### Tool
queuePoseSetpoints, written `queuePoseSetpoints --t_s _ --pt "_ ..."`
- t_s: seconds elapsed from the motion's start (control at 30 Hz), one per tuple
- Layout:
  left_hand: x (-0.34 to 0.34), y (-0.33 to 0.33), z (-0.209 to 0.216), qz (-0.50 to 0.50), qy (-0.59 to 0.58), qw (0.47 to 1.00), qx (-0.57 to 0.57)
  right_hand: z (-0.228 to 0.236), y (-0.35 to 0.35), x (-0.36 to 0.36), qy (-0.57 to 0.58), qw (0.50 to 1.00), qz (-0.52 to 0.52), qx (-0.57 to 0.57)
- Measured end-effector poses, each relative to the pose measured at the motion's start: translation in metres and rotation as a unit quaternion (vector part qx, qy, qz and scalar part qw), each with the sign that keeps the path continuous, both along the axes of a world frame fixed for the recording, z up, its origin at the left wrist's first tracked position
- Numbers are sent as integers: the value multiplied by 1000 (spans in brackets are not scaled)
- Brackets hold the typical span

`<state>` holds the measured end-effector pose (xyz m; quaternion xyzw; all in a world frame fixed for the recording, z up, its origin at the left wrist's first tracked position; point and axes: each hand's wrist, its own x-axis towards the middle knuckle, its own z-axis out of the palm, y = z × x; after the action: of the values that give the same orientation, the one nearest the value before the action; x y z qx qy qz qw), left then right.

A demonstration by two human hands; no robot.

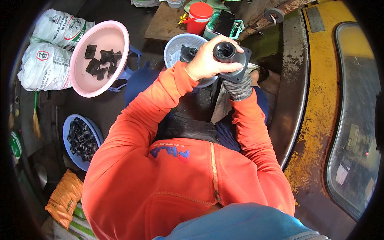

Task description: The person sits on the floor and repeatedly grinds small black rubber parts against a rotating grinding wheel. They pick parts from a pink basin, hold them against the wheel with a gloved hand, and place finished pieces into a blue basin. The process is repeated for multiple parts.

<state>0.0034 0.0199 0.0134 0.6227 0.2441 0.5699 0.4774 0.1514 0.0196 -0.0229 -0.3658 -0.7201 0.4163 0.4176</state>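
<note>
My left hand is bare and wraps over a black rubber part, a flat square plate with a round raised socket on top. My right hand, in a grey knit glove, grips the same plate from below, mostly hidden under it. A second black piece pokes out behind my left hand, over a pale blue perforated basket. Both orange sleeves reach up from the lower edge.
A pink basin holding several flat black plates sits at upper left. A blue bowl of black tubular parts lies lower left. White sacks, an orange bag, a red jar, a phone and a yellow machine body surround me.
</note>
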Motion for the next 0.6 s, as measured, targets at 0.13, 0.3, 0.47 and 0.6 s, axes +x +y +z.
queuePoseSetpoints --t_s 0.13,0.3,0.47,0.6 --pt "-10 5 3 -125 -7 992 5 17 -9 8 -151 988 39 -3" --pt "-20 11 4 -269 13 963 -26 -20 -12 27 -229 961 56 145" --pt "-21 24 1 -434 18 900 27 -77 -10 23 180 943 54 -276" --pt "-22 40 7 -452 24 891 29 -59 1 1 23 989 -84 120"
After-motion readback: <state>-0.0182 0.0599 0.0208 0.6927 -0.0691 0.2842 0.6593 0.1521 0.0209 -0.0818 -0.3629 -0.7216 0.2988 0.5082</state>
